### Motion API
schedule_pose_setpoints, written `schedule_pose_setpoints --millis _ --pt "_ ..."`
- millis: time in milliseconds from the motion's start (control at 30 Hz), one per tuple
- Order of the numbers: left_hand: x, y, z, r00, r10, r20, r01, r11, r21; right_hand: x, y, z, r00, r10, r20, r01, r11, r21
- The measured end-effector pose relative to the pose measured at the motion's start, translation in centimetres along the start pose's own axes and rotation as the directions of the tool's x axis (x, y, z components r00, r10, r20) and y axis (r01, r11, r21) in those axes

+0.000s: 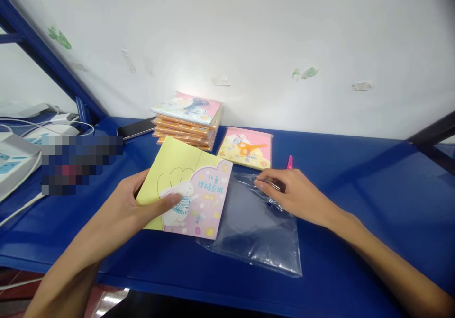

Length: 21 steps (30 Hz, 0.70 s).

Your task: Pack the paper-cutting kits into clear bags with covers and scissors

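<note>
My left hand [142,204] grips a pink children's paper-cutting book [202,199] with a rabbit on its cover, thumb on the cover. A yellow sheet [170,164] with a printed outline sticks out from the book at the far side. My right hand [291,195] pinches the top edge of a clear plastic bag [256,228], which lies flat on the blue table next to the book. A small pink item [289,162], possibly a scissor handle, pokes out just past my right fingers.
A sealed packet with orange scissors [245,148] and a stack of similar packets [188,121] stand by the white wall. A black phone [137,128] lies at the back left. White devices and cables sit at the far left, partly pixelated. Blue metal frame bars run along both sides.
</note>
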State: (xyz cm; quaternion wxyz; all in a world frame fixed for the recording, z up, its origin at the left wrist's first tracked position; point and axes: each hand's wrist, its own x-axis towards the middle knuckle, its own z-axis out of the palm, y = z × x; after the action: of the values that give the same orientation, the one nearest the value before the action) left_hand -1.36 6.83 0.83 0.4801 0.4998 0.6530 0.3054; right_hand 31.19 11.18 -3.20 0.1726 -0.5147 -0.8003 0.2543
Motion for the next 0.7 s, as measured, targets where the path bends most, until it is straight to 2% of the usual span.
schedule_pose_setpoints --millis 267,367,467,567,700 --pt "0.4 0.8 0.5 0.997 0.065 0.045 -0.068 0.995 0.071 0.1 0.0 0.1 1.0 -0.008 -0.018 0.008 1.0 -0.026" --pt "1.0 0.7 0.4 0.992 0.035 0.125 -0.043 0.997 0.066 0.0 0.1 0.2 0.999 -0.036 -0.033 0.034 0.998 -0.051" --pt "1.7 0.3 0.0 0.984 -0.011 0.179 0.001 0.998 0.057 -0.1 0.1 0.4 0.992 -0.08 -0.097 0.065 0.987 -0.148" --pt "1.9 -0.2 -0.5 0.982 -0.038 0.187 0.025 0.997 0.071 -0.1 0.4 0.7 0.979 -0.133 -0.154 0.092 0.964 -0.25" --pt "1.5 -0.6 -1.1 0.984 -0.059 0.168 0.041 0.993 0.106 0.0 1.0 1.0 0.967 -0.203 -0.156 0.149 0.941 -0.304"
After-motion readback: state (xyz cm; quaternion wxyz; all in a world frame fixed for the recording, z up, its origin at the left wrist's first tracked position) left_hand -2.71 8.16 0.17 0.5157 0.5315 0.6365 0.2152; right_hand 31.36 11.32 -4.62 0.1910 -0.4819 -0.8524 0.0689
